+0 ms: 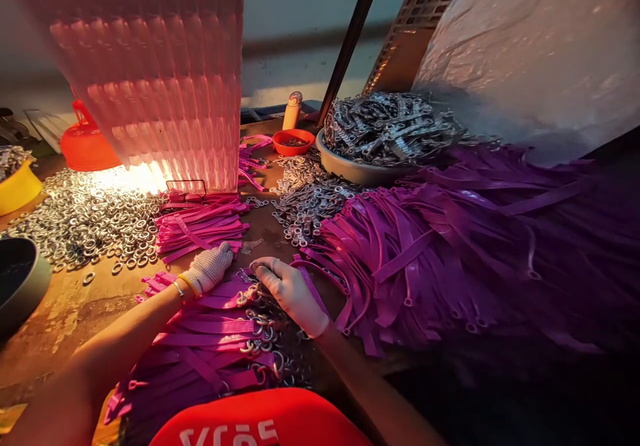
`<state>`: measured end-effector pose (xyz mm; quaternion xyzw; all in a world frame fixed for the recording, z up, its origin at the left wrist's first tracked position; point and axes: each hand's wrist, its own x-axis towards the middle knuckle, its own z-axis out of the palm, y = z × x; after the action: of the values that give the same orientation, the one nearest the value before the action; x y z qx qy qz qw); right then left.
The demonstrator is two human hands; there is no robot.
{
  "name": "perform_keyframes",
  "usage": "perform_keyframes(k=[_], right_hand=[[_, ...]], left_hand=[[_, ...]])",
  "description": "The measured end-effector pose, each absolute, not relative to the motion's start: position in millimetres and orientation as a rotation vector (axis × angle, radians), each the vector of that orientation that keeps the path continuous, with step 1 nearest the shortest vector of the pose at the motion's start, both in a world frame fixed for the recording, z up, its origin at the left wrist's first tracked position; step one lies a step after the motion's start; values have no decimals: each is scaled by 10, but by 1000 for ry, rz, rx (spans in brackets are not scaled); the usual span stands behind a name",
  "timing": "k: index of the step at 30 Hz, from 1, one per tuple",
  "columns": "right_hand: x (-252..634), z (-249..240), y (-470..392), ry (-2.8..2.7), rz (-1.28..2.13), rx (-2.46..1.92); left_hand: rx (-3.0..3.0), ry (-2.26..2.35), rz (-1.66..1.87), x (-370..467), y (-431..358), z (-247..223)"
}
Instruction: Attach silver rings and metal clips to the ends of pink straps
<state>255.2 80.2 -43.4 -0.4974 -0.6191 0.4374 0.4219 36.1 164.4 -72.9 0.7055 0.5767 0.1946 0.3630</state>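
My left hand (209, 269), in a white knit glove, is closed over the near end of a stack of pink straps (205, 223). What its fingers hold is hidden. My right hand (294, 294), in a thin pale glove, is closed in a pinch just to the right. Something small and dark shows at its fingertips, too unclear to name. Below both hands lies a spread pile of purple straps (210, 343) with metal rings (265, 333) and chain links at their right ends.
Loose metal rings (100, 223) cover the left of the table under a red lamp (90, 143). At the right are a heap of purple straps (425, 246) and a basin (350, 169) of metal chains. A ribbed clear panel (175, 86) hangs ahead. A dark bowl (43, 276) stands left.
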Motion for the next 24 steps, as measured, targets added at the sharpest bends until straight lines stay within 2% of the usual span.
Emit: perform_keyframes(k=[14, 24], right_hand=[[2473, -466, 869, -1556, 1121, -1342], [2349, -360, 972, -1888, 831, -1293]], left_hand=[[1967, 1578, 368, 468, 1733, -744], [1776, 1478, 566, 363, 1490, -544]])
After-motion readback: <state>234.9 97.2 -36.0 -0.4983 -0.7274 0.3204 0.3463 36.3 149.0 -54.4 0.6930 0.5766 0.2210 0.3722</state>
